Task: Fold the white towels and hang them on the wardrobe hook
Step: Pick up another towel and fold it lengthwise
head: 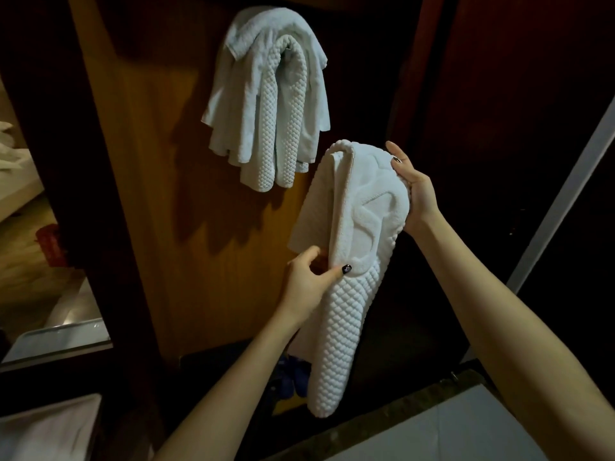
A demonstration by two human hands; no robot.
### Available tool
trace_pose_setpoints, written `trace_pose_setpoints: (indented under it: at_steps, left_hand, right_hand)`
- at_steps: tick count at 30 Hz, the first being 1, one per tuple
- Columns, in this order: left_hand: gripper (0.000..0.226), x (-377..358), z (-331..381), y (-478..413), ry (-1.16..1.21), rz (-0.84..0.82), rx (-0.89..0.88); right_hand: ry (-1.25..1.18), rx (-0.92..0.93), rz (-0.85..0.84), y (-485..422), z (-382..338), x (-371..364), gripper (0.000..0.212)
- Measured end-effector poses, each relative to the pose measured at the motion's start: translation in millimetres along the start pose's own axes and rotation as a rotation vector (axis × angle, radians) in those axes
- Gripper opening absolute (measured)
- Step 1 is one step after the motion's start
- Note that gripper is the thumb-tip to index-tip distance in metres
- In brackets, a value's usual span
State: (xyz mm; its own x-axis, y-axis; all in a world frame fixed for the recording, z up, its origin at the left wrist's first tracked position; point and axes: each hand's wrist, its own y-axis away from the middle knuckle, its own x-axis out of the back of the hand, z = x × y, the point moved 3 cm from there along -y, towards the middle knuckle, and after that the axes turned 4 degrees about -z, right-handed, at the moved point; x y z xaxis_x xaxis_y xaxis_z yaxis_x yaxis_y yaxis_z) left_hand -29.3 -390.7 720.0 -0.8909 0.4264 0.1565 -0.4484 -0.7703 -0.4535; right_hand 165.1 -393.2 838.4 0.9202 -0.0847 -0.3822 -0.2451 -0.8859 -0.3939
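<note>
Before the wardrobe panel (pixel 149 194), left hand (pixel 307 279) pinching the lower fold edge, right hand (pixel 417 191) gripping the upper side, one folded white towel (pixel 362 211) held mid-air, quilted weave with raised emblem, two more towels (pixel 266 104) draped above-left, one plain, one quilted, hook hidden

Folded white towel (pixel 336 327), upright, below-right of two hung towels (pixel 266 104).

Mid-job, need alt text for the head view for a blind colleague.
Two hands hold a folded white towel before a wooden wardrobe panel: the left hand pinches its edge midway, the right hand grips its upper fold. Up and to the left, more white towels already hang draped on the panel; the hook is hidden.
</note>
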Motion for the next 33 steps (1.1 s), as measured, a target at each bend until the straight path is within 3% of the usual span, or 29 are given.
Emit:
trace_pose_setpoints:
  at_steps: [6, 14, 16, 20, 24, 26, 28, 29, 33]
  left_hand:
    - [0.022, 0, 7, 4, -0.139, 0.114, -0.241]
    - [0.022, -8, 6, 4, -0.188, 0.142, -0.235]
    - [0.018, -8, 2, 2, -0.114, 0.032, -0.181]
    - [0.036, -6, -9, -7, 0.001, -0.100, 0.014]
    - [0.025, -2, -15, -8, 0.079, -0.301, 0.167]
    - [0.043, -2, -25, -7, 0.044, -0.414, 0.225]
    - [0.073, -1, -31, -6, 0.010, -0.426, 0.243]
    - [0.074, 1, -31, -8, -0.010, -0.395, 0.245]
    - [0.042, 8, -26, -12, -0.152, -0.233, 0.169]
  right_hand:
    - [-0.008, 0.006, 0.018, -3, 2, 5, 0.032]
    - [-0.006, 0.026, 0.014, -3, 4, 6, 0.034]
    - [-0.003, 0.029, 0.010, -3, 4, 6, 0.036]
    - [-0.017, 0.019, 0.004, -3, 5, 4, 0.033]
    - [0.014, -0.005, 0.011, -2, 9, 7, 0.032]
    - [0.024, -0.010, 0.021, -1, 10, 8, 0.031]
    - [0.029, -0.014, 0.046, 0, 11, 9, 0.029]
    - [0.030, -0.016, 0.059, 0, 12, 10, 0.028]
    - [0.041, -0.024, 0.085, 2, 14, 13, 0.026]
